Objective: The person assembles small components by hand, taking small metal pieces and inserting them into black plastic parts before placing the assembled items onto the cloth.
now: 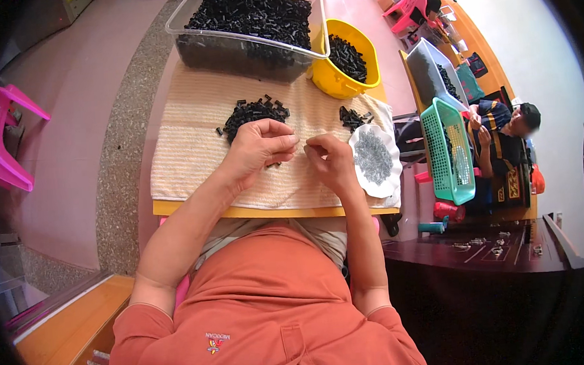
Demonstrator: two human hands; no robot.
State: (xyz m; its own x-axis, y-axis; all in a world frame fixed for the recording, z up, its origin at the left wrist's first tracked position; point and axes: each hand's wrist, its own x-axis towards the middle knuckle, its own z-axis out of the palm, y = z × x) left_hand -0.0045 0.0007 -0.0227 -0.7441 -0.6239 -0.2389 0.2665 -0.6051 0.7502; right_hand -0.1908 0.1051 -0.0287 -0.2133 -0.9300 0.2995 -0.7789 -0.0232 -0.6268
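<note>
My left hand (260, 147) is over the middle of the striped towel (194, 162), thumb and fingertips pinched together. Facing it, a small gap away, my right hand (331, 161) is also closed, its fingertips pressed together. Whatever is in either pinch is too small to make out. Just beyond my left hand lies a heap of short black tube-like pieces (251, 111), partly hidden by that hand. A smaller cluster of black pieces (353, 118) lies beyond my right hand. Beside that hand is a white scalloped dish (394, 179) holding many tiny clear-grey pieces (372, 156).
At the table's far side stand a clear plastic bin (244, 55) and a yellow bucket (331, 81), both holding black pieces. Rightward, another person (499, 133) sits near a green basket (451, 186) and a clear tub (426, 74). A pink stool (12, 136) stands at left.
</note>
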